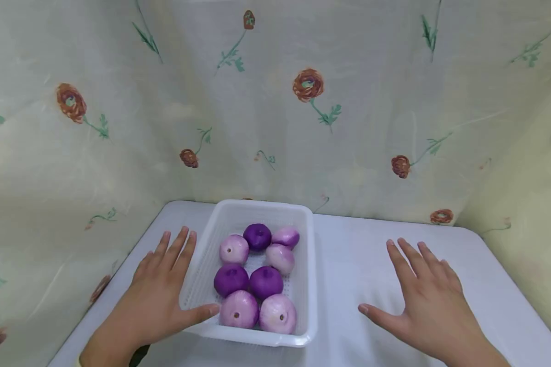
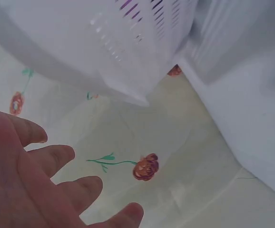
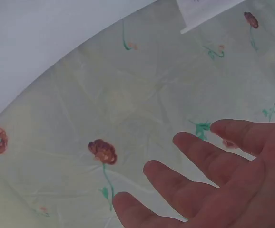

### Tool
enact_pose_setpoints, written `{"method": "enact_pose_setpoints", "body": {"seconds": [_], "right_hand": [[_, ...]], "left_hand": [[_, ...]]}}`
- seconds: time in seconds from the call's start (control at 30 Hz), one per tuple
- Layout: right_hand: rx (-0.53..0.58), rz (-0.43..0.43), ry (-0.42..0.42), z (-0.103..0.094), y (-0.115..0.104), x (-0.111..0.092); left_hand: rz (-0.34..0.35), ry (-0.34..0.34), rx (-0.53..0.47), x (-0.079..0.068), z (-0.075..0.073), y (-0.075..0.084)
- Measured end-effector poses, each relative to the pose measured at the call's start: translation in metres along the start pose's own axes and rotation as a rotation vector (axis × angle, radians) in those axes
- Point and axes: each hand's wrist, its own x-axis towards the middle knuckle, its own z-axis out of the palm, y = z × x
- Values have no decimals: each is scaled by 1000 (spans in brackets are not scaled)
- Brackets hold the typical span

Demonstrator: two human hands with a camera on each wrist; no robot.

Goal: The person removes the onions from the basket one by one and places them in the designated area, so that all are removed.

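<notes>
You have five pale onions [image 1: 239, 309] and three dark onions [image 1: 266, 283] inside the white plastic basket [image 1: 309, 255]. Two of the pale ones sit side by side at the end nearest you, with two of the dark ones just behind them. Farther back, another pale one lies toward the left, the third dark one is near the far end, and the last two pale ones are along the right side.

Your left hand [image 1: 158, 290] is at the basket's left side, wide, with its fingers straight and spread and nothing held. From the head view, your thumb overlaps the basket's near left corner, but you cannot tell whether it touches. In the left wrist view, the visible fingers are apart from the basket, whose slotted wall lets purple show through.

Your right hand [image 1: 427, 300] is well apart from the basket, to its right, also wide and holding nothing, its thumb pointing toward the basket.

The basket stands on the white worktop [image 1: 349, 265], left of its middle and close to the far edge. Around the worktop hangs a pale cloth [image 1: 257, 122] printed with reddish-brown flowers and green leaves.
</notes>
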Motion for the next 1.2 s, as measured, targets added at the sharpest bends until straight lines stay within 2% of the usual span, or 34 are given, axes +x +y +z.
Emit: {"method": "enact_pose_setpoints", "body": {"seconds": [0.23,0.4,0.6,1.0,1.2], "right_hand": [[27,-28,-16,2,-17,17],[65,-93,-2,6,-41,33],[92,-168,-46,12,-72,51],[121,-320,-103,29,-118,74],[92,-354,-181,40,-135,81]], "left_hand": [[-17,-6,-59,-11,14,0],[-19,3,-101,-16,22,2],[-58,-12,-110,-19,32,2],[-121,-29,-186,-21,36,6],[-172,-58,-213,-21,39,7]]}}
